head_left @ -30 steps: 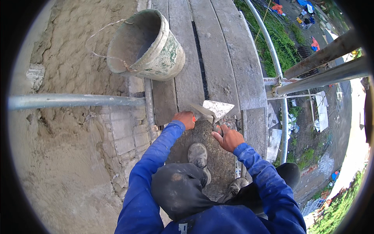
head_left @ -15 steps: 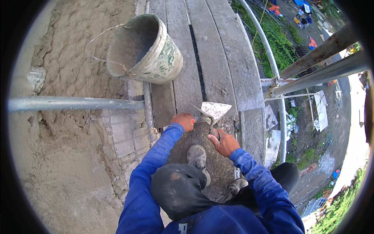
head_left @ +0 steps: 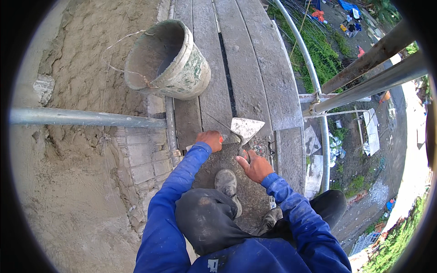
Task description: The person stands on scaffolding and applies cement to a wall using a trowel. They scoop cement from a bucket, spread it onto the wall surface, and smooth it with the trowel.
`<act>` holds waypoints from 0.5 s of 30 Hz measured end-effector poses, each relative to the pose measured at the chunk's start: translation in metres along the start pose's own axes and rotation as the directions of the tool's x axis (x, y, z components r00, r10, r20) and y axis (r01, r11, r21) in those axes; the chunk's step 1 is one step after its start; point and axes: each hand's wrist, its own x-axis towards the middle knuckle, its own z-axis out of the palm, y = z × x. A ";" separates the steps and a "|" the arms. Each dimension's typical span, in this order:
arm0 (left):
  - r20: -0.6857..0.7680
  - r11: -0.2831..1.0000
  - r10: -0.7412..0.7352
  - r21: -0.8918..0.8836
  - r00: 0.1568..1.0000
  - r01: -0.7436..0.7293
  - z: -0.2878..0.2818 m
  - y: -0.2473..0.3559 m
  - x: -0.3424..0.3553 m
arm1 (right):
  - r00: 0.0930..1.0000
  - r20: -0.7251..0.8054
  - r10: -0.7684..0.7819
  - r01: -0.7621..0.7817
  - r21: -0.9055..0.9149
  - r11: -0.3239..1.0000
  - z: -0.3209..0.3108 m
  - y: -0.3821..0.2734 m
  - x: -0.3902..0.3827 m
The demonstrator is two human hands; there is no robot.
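Observation:
My right hand (head_left: 256,166) is wrapped round the handle of a pointed trowel (head_left: 247,128), whose pale, mortar-smeared blade points away from me. Close to its left, my left hand (head_left: 210,140) is closed round a tool with an orange handle end (head_left: 221,139). A thin grey edge shows beyond those fingers, by the trowel; most of this second tool is hidden, so its kind is unclear. Beyond my left hand a mortar-caked bucket (head_left: 193,70) leans toward the wall, its wire handle hanging over the rim.
Wooden planks (head_left: 255,86) form the scaffold deck under my shoes. At left stands a wall coated with rough wet mortar (head_left: 91,59), with bare blocks (head_left: 139,150) low down. A steel pipe (head_left: 86,119) crosses it. Scaffold tubes (head_left: 373,86) edge the right side, above ground far below.
The view has shifted slightly, so things sit a little farther left. Both hands keep their tools near each other, and the thin edge by the left hand shows at a slightly different angle.

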 end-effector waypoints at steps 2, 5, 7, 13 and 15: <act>-0.016 1.000 -0.013 -0.006 1.000 0.013 -0.004 -0.001 -0.008 | 1.000 0.012 -0.016 0.016 0.004 1.000 -0.001 -0.001 0.007; 0.009 0.999 0.017 -0.037 1.000 -0.017 -0.005 0.020 -0.003 | 0.991 -0.114 0.066 -0.064 0.016 0.998 -0.010 0.000 0.050; 0.001 1.000 -0.004 -0.029 1.000 0.005 -0.006 0.010 -0.004 | 0.997 -0.073 -0.017 0.018 0.017 1.000 -0.009 -0.002 0.044; -0.083 0.999 -0.015 0.029 0.996 0.018 -0.002 0.020 -0.005 | 0.995 -0.078 0.055 -0.051 0.059 0.997 -0.022 -0.006 0.053; -0.082 0.997 -0.015 0.071 0.997 0.021 -0.001 0.018 -0.005 | 0.998 -0.061 0.001 0.002 0.042 0.999 -0.025 -0.004 0.042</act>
